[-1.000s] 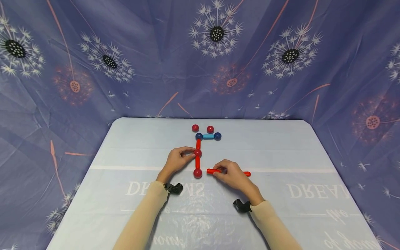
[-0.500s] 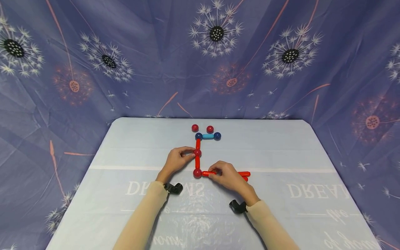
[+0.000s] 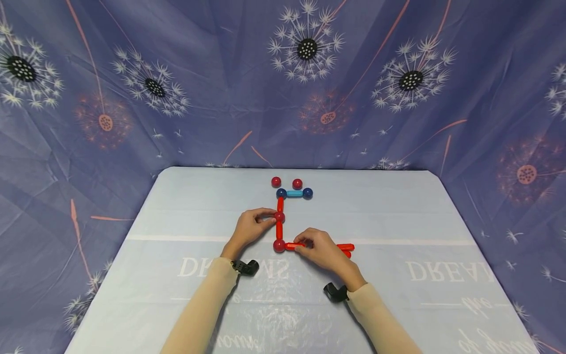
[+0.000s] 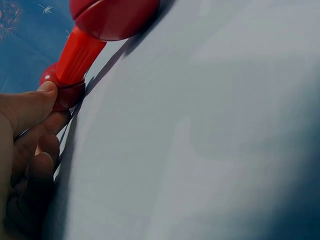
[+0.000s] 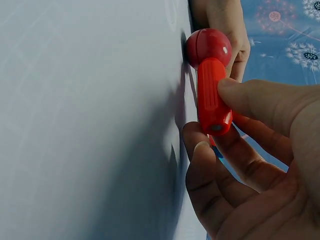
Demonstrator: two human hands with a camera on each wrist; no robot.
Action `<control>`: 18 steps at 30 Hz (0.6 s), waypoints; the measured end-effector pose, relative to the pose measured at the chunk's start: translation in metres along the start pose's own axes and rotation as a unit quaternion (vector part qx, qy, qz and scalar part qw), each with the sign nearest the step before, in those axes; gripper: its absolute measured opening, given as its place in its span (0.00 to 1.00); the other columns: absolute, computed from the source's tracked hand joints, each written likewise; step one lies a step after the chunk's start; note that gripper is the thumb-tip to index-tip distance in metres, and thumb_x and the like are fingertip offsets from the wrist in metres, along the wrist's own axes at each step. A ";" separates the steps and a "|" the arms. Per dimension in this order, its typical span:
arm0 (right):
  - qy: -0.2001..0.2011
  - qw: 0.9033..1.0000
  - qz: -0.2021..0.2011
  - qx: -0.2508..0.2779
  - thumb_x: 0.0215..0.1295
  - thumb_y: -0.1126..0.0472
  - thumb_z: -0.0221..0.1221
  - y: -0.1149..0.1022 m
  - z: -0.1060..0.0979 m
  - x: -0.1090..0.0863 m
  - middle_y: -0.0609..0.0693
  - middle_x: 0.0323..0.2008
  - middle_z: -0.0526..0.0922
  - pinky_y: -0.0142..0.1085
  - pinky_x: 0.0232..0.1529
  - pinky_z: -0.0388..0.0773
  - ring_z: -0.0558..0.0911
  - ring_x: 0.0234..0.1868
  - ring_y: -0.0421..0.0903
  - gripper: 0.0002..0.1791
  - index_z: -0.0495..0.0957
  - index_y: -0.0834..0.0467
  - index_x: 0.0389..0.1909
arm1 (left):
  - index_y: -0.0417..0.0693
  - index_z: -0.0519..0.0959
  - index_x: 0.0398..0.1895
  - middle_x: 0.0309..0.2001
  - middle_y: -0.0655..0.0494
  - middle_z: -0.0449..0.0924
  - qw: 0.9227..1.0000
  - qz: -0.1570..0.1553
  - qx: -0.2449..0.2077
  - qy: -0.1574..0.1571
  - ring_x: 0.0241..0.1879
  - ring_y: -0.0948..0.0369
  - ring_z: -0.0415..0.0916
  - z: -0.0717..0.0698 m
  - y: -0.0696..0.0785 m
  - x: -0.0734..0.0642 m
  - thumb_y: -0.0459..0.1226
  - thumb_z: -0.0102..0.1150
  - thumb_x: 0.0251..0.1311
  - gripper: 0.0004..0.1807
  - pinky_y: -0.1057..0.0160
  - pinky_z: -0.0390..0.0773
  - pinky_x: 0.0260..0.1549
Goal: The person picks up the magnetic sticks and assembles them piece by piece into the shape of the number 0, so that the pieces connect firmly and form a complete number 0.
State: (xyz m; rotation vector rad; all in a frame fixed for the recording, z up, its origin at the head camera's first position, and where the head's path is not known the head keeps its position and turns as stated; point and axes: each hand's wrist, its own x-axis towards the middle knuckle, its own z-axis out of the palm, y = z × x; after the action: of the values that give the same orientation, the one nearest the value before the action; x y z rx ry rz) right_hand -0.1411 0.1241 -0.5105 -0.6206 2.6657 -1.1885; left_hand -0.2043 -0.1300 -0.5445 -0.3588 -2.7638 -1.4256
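A chain of magnetic rods and balls lies on the table. My left hand (image 3: pixel 250 228) pinches its middle red ball (image 3: pixel 280 217) between thumb and forefinger, and the left wrist view shows the thumb on that ball (image 4: pixel 65 97). A red rod (image 3: pixel 279 231) joins it to the nearer red ball (image 3: pixel 279 246). Between thumb and fingers my right hand (image 3: pixel 322 248) holds another red rod (image 5: pixel 212 95), whose far end touches the nearer ball (image 5: pixel 209 47). At the chain's far end, a dark blue ball (image 3: pixel 281 193) connects to a light blue rod (image 3: pixel 294 193) and a second dark blue ball (image 3: pixel 307 193).
Two loose red balls, a left one (image 3: pixel 276 182) and a right one (image 3: pixel 297 184), sit behind the chain. Spare red rods (image 3: pixel 346 247) lie right of my right hand, partly hidden by it. A patterned curtain (image 3: pixel 212 98) hangs behind the white table (image 3: pixel 398 211).
My right hand has moved slightly left with the red rod, and the gap to the nearer red ball has closed. More of the spare rods shows. My left hand has stayed put.
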 end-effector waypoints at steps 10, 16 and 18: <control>-0.007 1.000 0.001 0.002 0.65 0.62 0.69 0.002 -0.001 0.000 0.46 0.43 0.86 0.35 0.46 0.82 0.80 0.39 0.40 0.09 0.87 0.56 0.46 | 0.54 0.88 0.52 0.43 0.56 0.89 1.000 -0.004 -0.009 0.001 0.23 0.64 0.70 -0.001 0.001 -0.001 0.44 0.71 0.63 0.15 0.67 0.68 0.25; -0.016 1.000 -0.001 0.001 0.65 0.61 0.69 0.002 -0.002 0.000 0.47 0.43 0.86 0.38 0.46 0.82 0.80 0.40 0.41 0.11 0.86 0.57 0.48 | 0.54 0.88 0.51 0.42 0.56 0.89 1.000 -0.001 -0.008 0.002 0.23 0.64 0.70 -0.001 0.001 -0.001 0.43 0.71 0.63 0.14 0.66 0.68 0.25; -0.016 1.000 0.001 0.000 0.65 0.62 0.69 0.002 -0.001 0.000 0.47 0.43 0.86 0.38 0.46 0.82 0.80 0.39 0.41 0.11 0.86 0.57 0.47 | 0.54 0.88 0.52 0.42 0.56 0.89 1.000 0.000 -0.008 0.001 0.23 0.65 0.70 -0.001 0.001 -0.002 0.44 0.71 0.64 0.15 0.67 0.68 0.25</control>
State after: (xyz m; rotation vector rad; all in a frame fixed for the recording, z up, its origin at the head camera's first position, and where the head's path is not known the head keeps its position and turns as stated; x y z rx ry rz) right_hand -0.1420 0.1261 -0.5116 -0.6309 2.6389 -1.1677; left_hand -0.2026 -0.1302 -0.5434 -0.3577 -2.7511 -1.4491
